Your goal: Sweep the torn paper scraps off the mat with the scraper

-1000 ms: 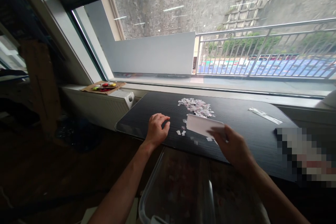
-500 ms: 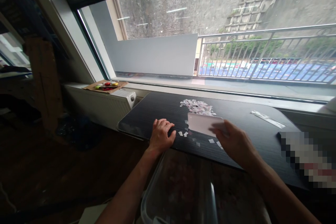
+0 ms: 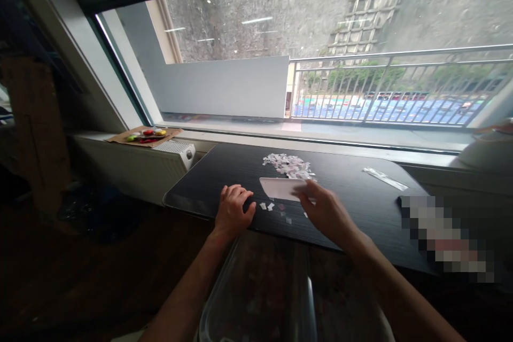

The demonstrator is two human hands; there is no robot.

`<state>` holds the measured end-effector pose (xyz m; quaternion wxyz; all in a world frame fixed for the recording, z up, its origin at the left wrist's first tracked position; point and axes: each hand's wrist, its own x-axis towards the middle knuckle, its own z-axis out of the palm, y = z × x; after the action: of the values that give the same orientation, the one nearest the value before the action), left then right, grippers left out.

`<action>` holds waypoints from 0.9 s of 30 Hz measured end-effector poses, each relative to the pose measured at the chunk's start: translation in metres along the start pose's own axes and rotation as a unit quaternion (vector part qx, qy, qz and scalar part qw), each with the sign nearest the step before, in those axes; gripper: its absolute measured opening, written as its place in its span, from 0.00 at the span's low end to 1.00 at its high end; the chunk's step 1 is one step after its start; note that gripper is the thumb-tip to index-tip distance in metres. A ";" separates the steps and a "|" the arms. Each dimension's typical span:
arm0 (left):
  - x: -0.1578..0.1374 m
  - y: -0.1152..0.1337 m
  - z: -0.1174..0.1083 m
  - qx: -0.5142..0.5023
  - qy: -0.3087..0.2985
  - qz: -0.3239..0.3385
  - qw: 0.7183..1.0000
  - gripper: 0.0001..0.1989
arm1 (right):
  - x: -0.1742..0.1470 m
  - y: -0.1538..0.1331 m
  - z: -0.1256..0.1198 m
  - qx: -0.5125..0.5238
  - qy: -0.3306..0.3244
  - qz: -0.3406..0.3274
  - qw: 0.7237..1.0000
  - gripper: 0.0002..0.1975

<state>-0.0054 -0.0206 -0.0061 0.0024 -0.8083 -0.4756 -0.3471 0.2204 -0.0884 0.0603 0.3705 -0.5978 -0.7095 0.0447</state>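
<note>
My right hand grips the right end of a flat, pale rectangular card-like piece, fingers and thumb pinched on its edge. The piece is tilted just above the dark table or touching it; I cannot tell which. Just behind it is a heap of small white paper-like pieces, its front partly hidden. A few loose scraps lie nearer the table's front edge. My left hand rests at that edge, fingers loosely bent and thumb apart, with nothing in it.
Below the front of the dark table is a clear plastic bin. A clear strip lies at the table's right, near a blurred-out object. A radiator and cardboard with colourful items are left, under the window.
The view has turned slightly right, so everything sits further left. My right hand and the pale piece have shifted a little, the piece now tilted flatter. My left hand stays put.
</note>
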 end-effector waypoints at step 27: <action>-0.001 0.001 0.000 0.016 0.013 0.007 1.000 0.11 | -0.022 0.038 -0.015 0.103 0.033 0.032 0.994 0.06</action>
<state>-0.0047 -0.0216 -0.0064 0.0245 -0.8066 -0.4757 -0.3500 0.2606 -0.1025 0.0414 0.4517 -0.5798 -0.6691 0.1096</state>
